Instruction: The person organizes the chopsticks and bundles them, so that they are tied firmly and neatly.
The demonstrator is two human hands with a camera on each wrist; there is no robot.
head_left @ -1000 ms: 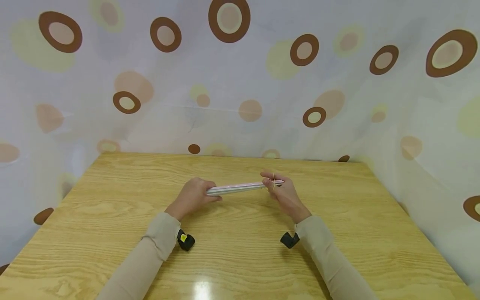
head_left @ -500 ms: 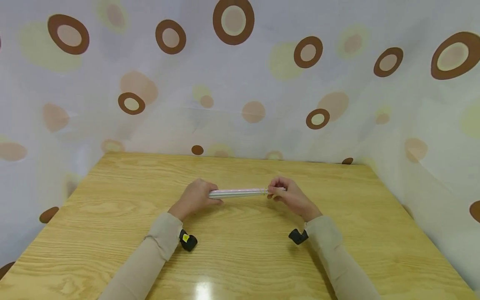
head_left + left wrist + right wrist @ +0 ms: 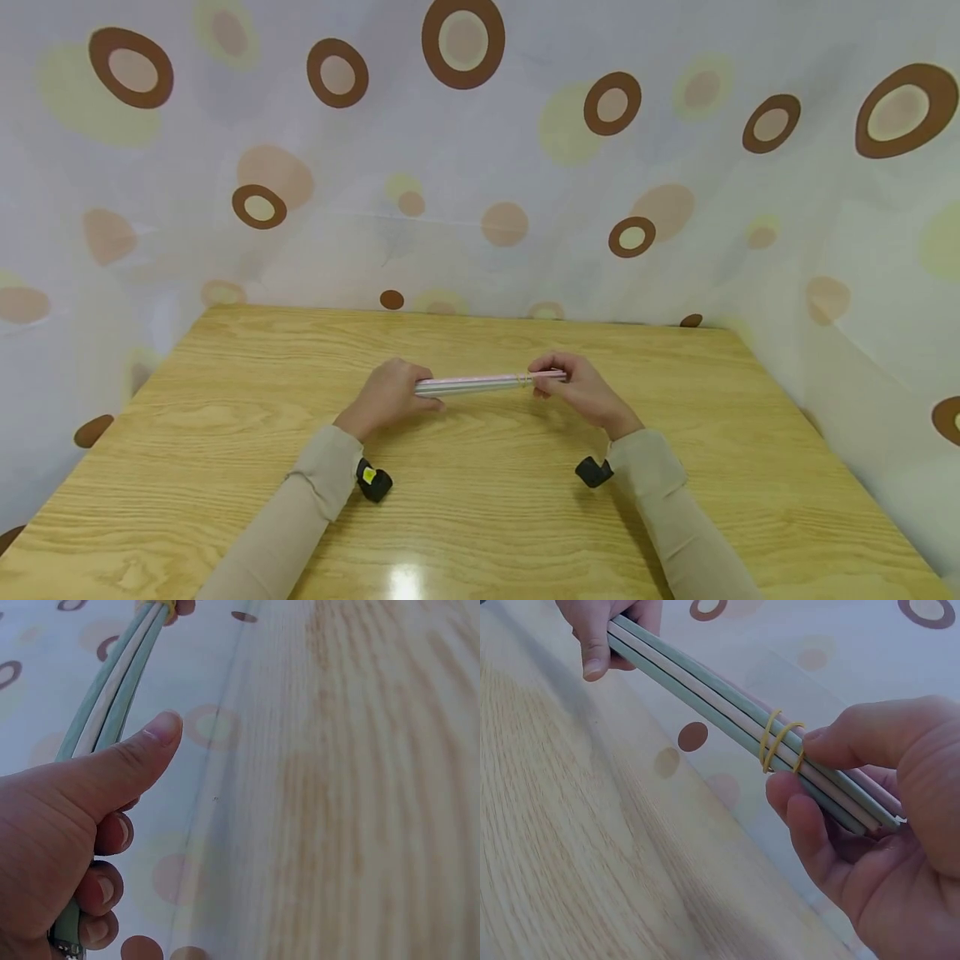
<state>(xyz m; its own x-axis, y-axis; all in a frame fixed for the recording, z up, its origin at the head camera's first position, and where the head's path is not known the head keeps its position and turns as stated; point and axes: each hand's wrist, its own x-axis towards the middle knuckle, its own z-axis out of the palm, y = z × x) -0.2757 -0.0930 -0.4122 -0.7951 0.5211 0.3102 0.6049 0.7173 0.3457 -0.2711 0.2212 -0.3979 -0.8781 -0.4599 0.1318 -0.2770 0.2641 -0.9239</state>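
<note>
A bundle of slim chopsticks [image 3: 468, 384], pale green and pale pink, is held nearly level above the table. My left hand [image 3: 390, 394] grips its left end; in the left wrist view the fingers curl under the chopsticks [image 3: 112, 697] and the thumb lies along them. Toward the other end, a yellow rubber band [image 3: 767, 742] loops more than once around the bundle. Just beside the band, my right hand [image 3: 585, 393] pinches the chopsticks between thumb and fingers. Their right tips reach into its palm in the right wrist view.
A wood-grain table [image 3: 480, 492] spreads beneath both hands. Behind it and at the sides hangs a white sheet [image 3: 450, 150] with brown and beige circles. Each sleeve cuff carries a small black camera, one at the left [image 3: 373, 481] and another at the right [image 3: 594, 472].
A second ago the rubber band was stretched over the right fingers; now it sits around the chopsticks. The right hand has turned and pinches the bundle. The left hand keeps its grip.
</note>
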